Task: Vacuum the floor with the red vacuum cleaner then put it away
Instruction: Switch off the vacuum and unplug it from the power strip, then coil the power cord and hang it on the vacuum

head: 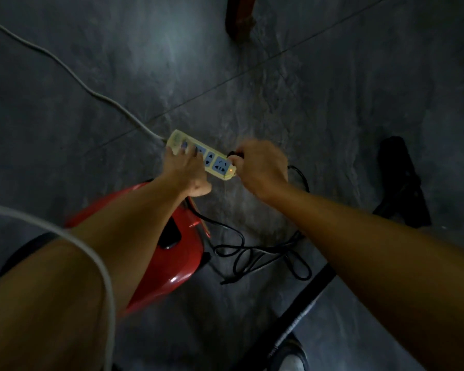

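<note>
- The left hand (184, 167) presses flat on the cream power strip (202, 155), fingers spread over the sockets at the cord end, and holds it down on the grey floor (292, 76).
- The right hand (260, 167) is closed around a black plug (236, 154) at the other end of the strip, just beside the small orange light (230, 171).
- I cannot tell if the plug is going in or coming out; the pins are hidden by the fingers.
- To do this step well, I think the left hand should keep the strip still and keep its fingers away from the open sockets, while the right hand moves the plug straight, not at an angle, and grips the plug body, not the cord.
- The lit lamp suggests the strip has power, so no finger should touch the pins.
- The red vacuum cleaner (172, 253) stands on the floor at about 7 o'clock from the strip, partly under the left forearm.
- Its black cord (263, 253) lies in loose loops at about 5 o'clock from the strip; a foot can catch in it.
- The strip's white cable (73, 73) runs away toward 10 o'clock.
- No brand, label or writing can be read; the picture is dark and blurred.
</note>
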Tool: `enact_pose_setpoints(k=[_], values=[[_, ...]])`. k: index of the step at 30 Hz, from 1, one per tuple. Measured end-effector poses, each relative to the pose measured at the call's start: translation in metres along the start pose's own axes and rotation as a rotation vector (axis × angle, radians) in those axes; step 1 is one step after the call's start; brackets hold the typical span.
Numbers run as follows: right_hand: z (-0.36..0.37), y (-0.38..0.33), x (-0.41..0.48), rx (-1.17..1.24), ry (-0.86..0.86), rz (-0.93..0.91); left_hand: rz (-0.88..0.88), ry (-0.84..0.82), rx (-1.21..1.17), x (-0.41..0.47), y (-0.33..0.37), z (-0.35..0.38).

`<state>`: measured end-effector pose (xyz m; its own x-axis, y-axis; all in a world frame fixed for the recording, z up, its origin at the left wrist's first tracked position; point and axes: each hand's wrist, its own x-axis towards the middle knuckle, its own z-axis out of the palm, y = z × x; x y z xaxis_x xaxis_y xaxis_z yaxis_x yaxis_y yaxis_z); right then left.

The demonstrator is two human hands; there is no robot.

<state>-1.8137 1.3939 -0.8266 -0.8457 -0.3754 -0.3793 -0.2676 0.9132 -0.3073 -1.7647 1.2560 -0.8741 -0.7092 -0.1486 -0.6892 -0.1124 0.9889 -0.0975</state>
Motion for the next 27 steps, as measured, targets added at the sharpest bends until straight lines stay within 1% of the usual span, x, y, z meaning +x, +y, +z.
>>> enact_pose_setpoints(k=[3, 5, 6, 9, 11, 13, 16, 18, 20, 22, 24, 27], values=[[-0.009, 0.007, -0.038, 0.395, 0.144, 0.194, 0.1, 0.075, -0.218, -0.039, 0.023, -0.008], [-0.022, 0.007, -0.064, 0.624, 0.22, 0.304, 0.208, 0.047, -0.347, -0.074, 0.045, -0.003], [-0.028, 0.006, -0.077, 0.695, 0.242, 0.354, 0.251, 0.02, -0.332, -0.09, 0.055, 0.002], [-0.047, 0.006, -0.116, 0.82, 0.254, 0.49, 0.295, -0.039, -0.085, -0.128, 0.072, 0.015], [-0.059, 0.007, -0.14, 0.853, 0.22, 0.575, 0.289, -0.005, 0.052, -0.146, 0.074, 0.015], [-0.07, 0.006, -0.162, 0.869, 0.155, 0.637, 0.256, 0.046, 0.065, -0.158, 0.07, 0.011], [-0.089, 0.002, -0.187, 0.925, 0.11, 0.676, 0.226, 0.081, -0.077, -0.171, 0.064, -0.003], [-0.104, -0.003, -0.198, 1.091, 0.107, 0.718, 0.239, 0.072, -0.224, -0.185, 0.066, -0.011], [-0.121, -0.011, -0.208, 1.297, 0.114, 0.766, 0.261, -0.039, -0.48, -0.205, 0.072, -0.018], [-0.138, -0.022, -0.219, 1.419, 0.109, 0.784, 0.319, -0.159, -0.686, -0.231, 0.082, -0.025], [-0.156, -0.035, -0.23, 1.511, 0.1, 0.792, 0.361, -0.17, -0.839, -0.257, 0.095, -0.035], [-0.183, -0.053, -0.241, 1.609, 0.087, 0.801, 0.31, -0.241, -1.04, -0.294, 0.113, -0.052]])
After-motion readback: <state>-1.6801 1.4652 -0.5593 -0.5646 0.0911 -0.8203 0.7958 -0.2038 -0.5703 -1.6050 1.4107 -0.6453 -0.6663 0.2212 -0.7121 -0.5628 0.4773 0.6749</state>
